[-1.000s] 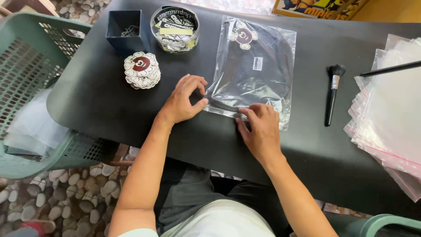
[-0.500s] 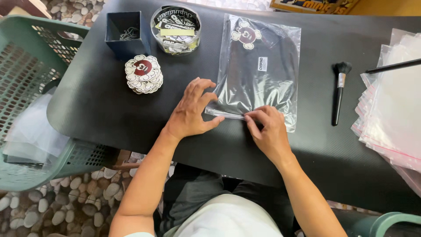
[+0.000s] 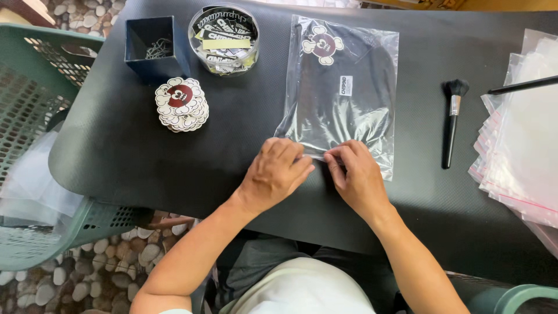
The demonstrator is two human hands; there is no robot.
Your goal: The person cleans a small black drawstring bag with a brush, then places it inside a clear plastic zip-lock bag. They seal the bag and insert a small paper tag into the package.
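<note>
A clear plastic bag (image 3: 343, 93) with a dark folded garment and a round sticker inside lies flat on the black table (image 3: 128, 157). My left hand (image 3: 273, 174) and my right hand (image 3: 354, 177) sit side by side at the bag's near edge. The fingertips of both hands pinch that edge, almost touching each other. The edge itself is hidden under my fingers.
A stack of flower-shaped stickers (image 3: 181, 104), a dark square box (image 3: 152, 46) and a round clear tub of stickers (image 3: 224, 38) stand at the back left. A black brush (image 3: 451, 119) lies right of the bag. Empty clear bags (image 3: 520, 139) pile at right. A green basket (image 3: 35, 116) stands left.
Both hands have come together at the middle of the bag's near edge. The left hand, earlier spread flat on the bag's corner, is now curled with its fingertips pinching.
</note>
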